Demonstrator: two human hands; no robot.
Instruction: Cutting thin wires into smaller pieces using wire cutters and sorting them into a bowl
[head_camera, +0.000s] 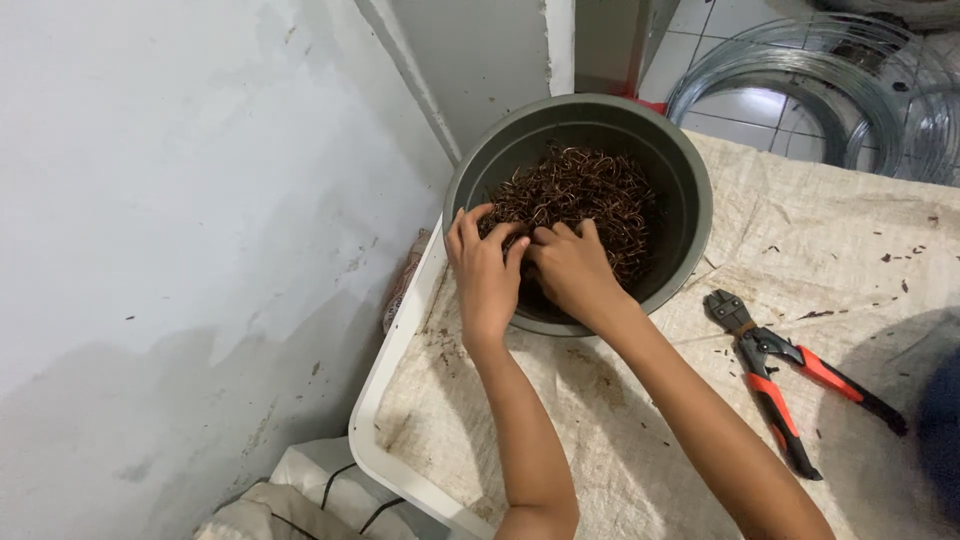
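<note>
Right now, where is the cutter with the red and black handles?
In the head view, the red-and-black-handled cutter lies on the pale woven cloth, right of the person's right forearm and just below-right of the grey round tub.

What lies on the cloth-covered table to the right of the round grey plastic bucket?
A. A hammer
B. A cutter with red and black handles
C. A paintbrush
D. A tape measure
B: a cutter with red and black handles lies on the cloth-covered table, right of the round grey plastic bucket that both hands reach into.
</note>
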